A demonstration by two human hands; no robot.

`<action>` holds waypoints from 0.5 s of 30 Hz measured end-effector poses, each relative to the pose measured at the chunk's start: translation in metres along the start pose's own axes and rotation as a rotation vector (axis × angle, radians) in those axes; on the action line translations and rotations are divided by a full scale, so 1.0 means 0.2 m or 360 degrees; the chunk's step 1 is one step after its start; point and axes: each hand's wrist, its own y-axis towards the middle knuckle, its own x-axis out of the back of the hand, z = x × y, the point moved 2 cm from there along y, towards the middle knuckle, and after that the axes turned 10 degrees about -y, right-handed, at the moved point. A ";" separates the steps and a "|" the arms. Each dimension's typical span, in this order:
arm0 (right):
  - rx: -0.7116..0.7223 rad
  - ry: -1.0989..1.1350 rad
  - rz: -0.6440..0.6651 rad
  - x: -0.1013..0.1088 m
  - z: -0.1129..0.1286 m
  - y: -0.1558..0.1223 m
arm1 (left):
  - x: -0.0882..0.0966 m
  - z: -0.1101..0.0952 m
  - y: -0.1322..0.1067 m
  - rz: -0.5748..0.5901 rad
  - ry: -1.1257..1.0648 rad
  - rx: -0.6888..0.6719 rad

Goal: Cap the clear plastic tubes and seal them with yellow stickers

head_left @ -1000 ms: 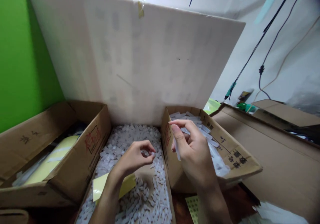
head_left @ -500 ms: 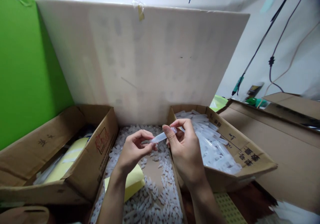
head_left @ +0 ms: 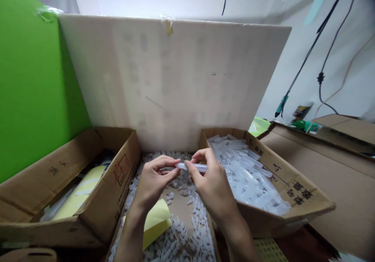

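My right hand (head_left: 212, 186) pinches a clear plastic tube (head_left: 195, 167) that lies level between both hands. My left hand (head_left: 154, 180) meets the tube's left end with thumb and fingertips, pinching a small white cap there. Both hands hover over the middle cardboard box (head_left: 181, 205), which is strewn with several small white plastic caps. The right cardboard box (head_left: 293, 188) beside my right hand is heaped with several clear tubes (head_left: 249, 176).
A left cardboard box (head_left: 96, 199) holds yellow and white sheets. A yellow pad (head_left: 155, 223) lies in the middle box under my left wrist. A tall pale cardboard flap (head_left: 172, 78) stands behind, a green wall (head_left: 32, 90) at left. Cables (head_left: 319, 47) hang at the right, more cardboard (head_left: 336, 164) below them.
My right hand brought a tube from the right box leftward and turned it level. My left hand rose to meet its end. The view tilted down slightly.
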 end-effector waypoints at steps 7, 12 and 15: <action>0.0051 -0.0093 0.0255 -0.03 0.00 0.01 | 0.04 -0.02 0.00 0.0091 0.0366 -0.0187; -0.0115 0.0277 0.0465 -0.02 -0.02 0.01 | 0.07 -0.09 -0.03 0.0212 0.0350 -0.0171; -0.0134 0.0458 0.0533 -0.01 -0.04 0.01 | 0.06 -0.11 -0.03 0.0244 0.0296 -0.0152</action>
